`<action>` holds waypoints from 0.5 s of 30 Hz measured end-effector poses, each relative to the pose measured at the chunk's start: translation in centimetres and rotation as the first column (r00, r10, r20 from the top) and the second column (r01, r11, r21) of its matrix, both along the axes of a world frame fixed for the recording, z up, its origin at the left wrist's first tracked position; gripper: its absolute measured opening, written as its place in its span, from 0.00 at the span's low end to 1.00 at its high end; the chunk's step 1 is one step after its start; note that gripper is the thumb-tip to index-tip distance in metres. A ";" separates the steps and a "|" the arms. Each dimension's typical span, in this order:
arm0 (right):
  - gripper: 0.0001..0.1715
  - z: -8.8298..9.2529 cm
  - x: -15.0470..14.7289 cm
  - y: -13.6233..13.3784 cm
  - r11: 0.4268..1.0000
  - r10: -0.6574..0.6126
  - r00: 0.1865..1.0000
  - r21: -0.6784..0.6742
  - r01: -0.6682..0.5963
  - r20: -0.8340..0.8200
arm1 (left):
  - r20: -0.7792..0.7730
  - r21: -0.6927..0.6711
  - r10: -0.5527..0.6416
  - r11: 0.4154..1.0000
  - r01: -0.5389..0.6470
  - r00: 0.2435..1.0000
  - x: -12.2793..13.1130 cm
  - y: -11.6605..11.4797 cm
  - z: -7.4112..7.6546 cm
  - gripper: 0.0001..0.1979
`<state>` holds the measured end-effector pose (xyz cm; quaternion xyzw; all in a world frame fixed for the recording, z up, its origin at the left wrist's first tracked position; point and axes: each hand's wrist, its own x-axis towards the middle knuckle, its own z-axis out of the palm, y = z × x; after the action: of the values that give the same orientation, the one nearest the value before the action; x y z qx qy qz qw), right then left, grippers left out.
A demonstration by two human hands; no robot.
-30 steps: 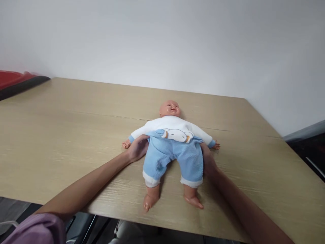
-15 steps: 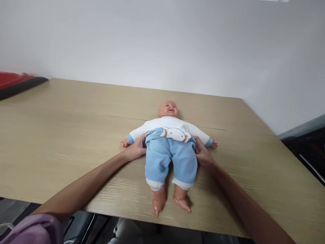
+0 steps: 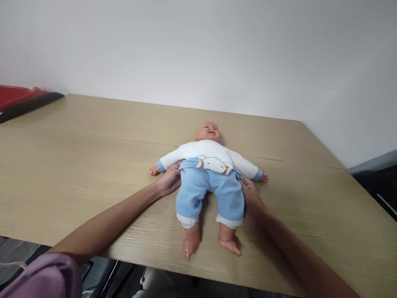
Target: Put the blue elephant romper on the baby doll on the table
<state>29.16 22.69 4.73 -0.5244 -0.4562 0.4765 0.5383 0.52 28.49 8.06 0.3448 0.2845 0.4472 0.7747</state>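
A baby doll [image 3: 207,131] lies on its back on the table, head away from me and bare feet toward me. It wears a white top [image 3: 208,148] with an animal print and blue cuffs, plus fuzzy blue pants [image 3: 229,198] with white hems. At the doll's waist on the left side, my left hand [image 3: 170,181] is closed on the blue pants. My right hand [image 3: 252,193] grips the pants at the opposite side of the waist. The fingertips of both hands are partly hidden by cloth. Blue fabric is bunched beside the print.
The wooden table [image 3: 93,165] has a thin seam across it and meets a pale wall [image 3: 186,54] at the back. A red object with a dark edge [image 3: 18,99] stands at far left. Something black [image 3: 378,186] is beyond the right edge. Chair parts show below the front edge.
The doll's legs have spread farther apart. The blue cloth at the waist is pulled outward to both sides by my hands. The view has shifted slightly.
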 end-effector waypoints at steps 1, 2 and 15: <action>0.21 0.1 0.2 0.1 0.999 0.012 0.999 0.045 -0.013 0.039 | -0.014 0.019 0.003 1.000 -0.003 1.000 0.0 0.0 0.1 0.16; 0.20 0.2 0.3 0.2 0.996 0.028 0.997 0.087 -0.035 0.075 | -0.028 0.041 0.007 0.999 -0.005 1.000 0.0 -0.1 0.1 0.15; 0.17 0.8 0.4 0.1 0.981 0.191 0.981 0.016 -0.191 -0.029 | -0.028 0.045 -0.014 0.999 0.016 1.000 -1.7 0.7 0.0 0.12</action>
<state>29.54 22.82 5.55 -0.4673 -0.4995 0.5307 0.5004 -1.20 29.21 8.05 0.3706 0.2824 0.4429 0.7660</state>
